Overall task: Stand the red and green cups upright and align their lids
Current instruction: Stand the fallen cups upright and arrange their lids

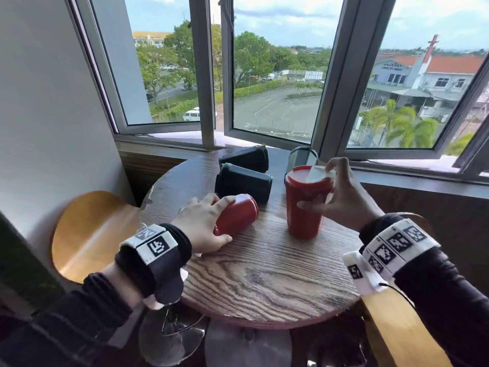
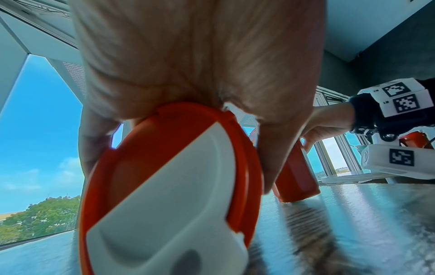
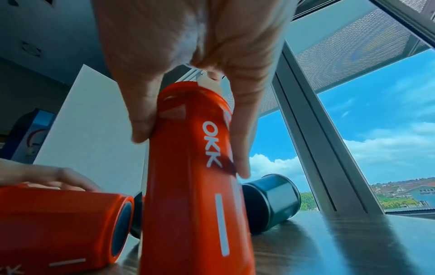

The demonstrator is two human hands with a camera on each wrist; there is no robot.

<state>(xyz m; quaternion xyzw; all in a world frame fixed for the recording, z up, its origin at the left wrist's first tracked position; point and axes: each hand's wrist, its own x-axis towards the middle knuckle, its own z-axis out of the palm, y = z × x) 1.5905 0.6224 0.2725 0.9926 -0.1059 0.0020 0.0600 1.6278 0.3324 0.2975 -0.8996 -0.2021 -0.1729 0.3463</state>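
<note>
- My left hand [image 1: 203, 223] is wrapped over the lid end of the red cup lying on its side [image 1: 236, 213], thumb under it and fingers across the top, at the left of the round wooden table [image 1: 264, 276].
- From my left wrist I see that cup's lid [image 2: 169, 186] close up: a red ring with a white flap, my fingers down both sides.
- My right hand [image 1: 341, 194] grips the standing red cup [image 1: 304, 205] near its top, thumb on the near wall and a fingertip on the white flap of its lid [image 1: 315, 174].
- That cup stands upright right of centre, with white "OKK" lettering visible from my right wrist.
- Two dark green cups [image 1: 243, 181] lie on their sides behind, near the window [image 1: 275, 75]; a third dark cup [image 1: 301, 156] stands behind the red one.
</note>
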